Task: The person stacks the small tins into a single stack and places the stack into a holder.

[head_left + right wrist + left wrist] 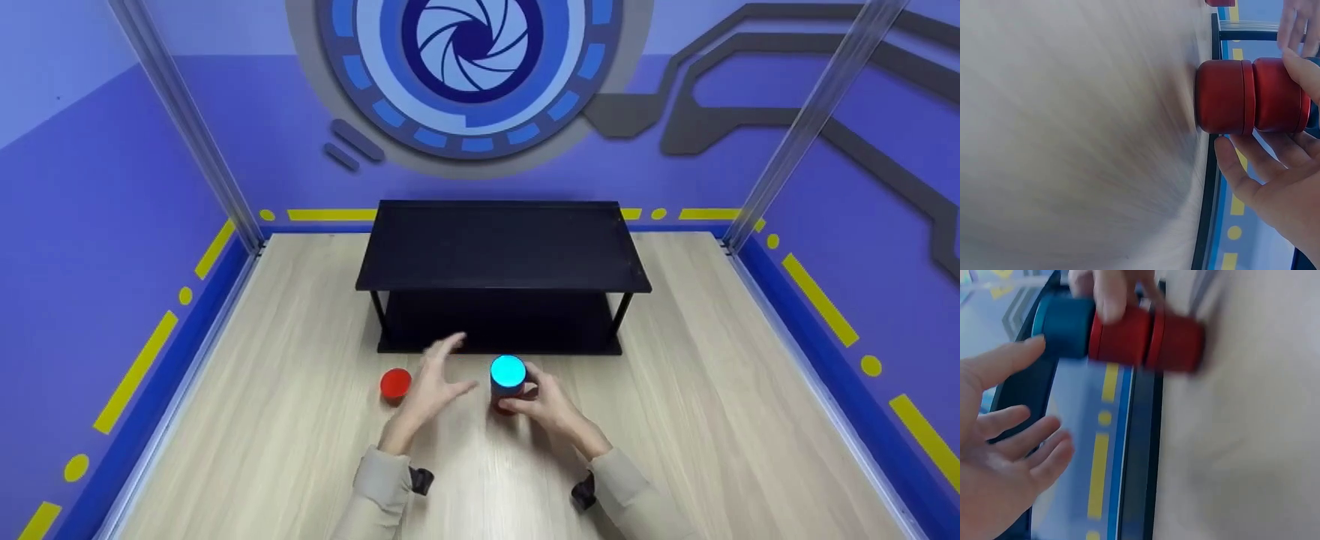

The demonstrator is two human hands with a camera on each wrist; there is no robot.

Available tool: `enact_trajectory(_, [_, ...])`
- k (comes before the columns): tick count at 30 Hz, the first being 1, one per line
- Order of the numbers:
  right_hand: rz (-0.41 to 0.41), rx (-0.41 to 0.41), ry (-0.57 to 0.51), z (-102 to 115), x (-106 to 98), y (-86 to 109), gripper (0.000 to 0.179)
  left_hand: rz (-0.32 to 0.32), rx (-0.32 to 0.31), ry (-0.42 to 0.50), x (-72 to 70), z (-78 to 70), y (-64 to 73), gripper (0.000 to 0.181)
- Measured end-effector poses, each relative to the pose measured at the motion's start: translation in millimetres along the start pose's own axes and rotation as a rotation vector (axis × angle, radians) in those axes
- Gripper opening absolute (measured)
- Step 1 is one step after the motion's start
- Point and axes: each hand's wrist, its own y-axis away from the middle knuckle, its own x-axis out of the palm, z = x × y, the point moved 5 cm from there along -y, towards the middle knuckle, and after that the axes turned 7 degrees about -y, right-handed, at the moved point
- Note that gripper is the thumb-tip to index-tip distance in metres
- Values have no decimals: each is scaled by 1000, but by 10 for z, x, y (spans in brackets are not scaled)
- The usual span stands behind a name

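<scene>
We see the right hand (551,406) gripping the three-cylinder stack (1123,342) between thumb and fingers, left hand (429,391) nearby, fingers spread, holding nothing.

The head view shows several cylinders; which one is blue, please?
The top cylinder, above two red cylinders at the right hand; the lone cylinder beside the left hand is red too.

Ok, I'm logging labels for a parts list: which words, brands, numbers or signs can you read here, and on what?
No readable word, brand or number in any view.
Blue canister, two red canisters under it, separate red canister: none visible.
Black shelf: none visible.
Back wall: only graphics, including a round emblem.
</scene>
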Motion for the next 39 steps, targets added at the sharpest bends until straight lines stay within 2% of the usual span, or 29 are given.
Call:
enact_trajectory(4, [5,14,2,154,2,34,63,-186,-45,-129,-274,265,86,74])
enact_trajectory(6, [10,19,3,254,-6,56,62,-228,-86,-170,-373,411,140,74])
enact_trajectory(7, [13,20,3,303,-12,66,61,-231,-114,-191,-409,487,165,74])
enact_trajectory(9, [16,20,4,375,-24,80,60,-207,-180,-218,-465,626,212,78])
enact_trajectory(12, [15,15,13,428,-32,90,59,-138,-274,-220,-505,799,266,83])
enact_trajectory(16, [11,14,16,433,-36,89,59,-70,-332,-155,-522,931,298,85])
enact_trajectory(21, [13,14,1,423,-30,83,60,-33,-349,-110,-513,988,307,78])
enact_trajectory(28, [15,18,-3,417,-13,96,59,4,-331,-137,-456,1022,346,67])
enact_trajectory(35, [13,7,5,406,-19,91,60,8,-338,-124,-416,1033,359,69])
enact_trajectory(39, [19,11,2,407,-18,95,61,17,-342,-105,-399,978,343,69])
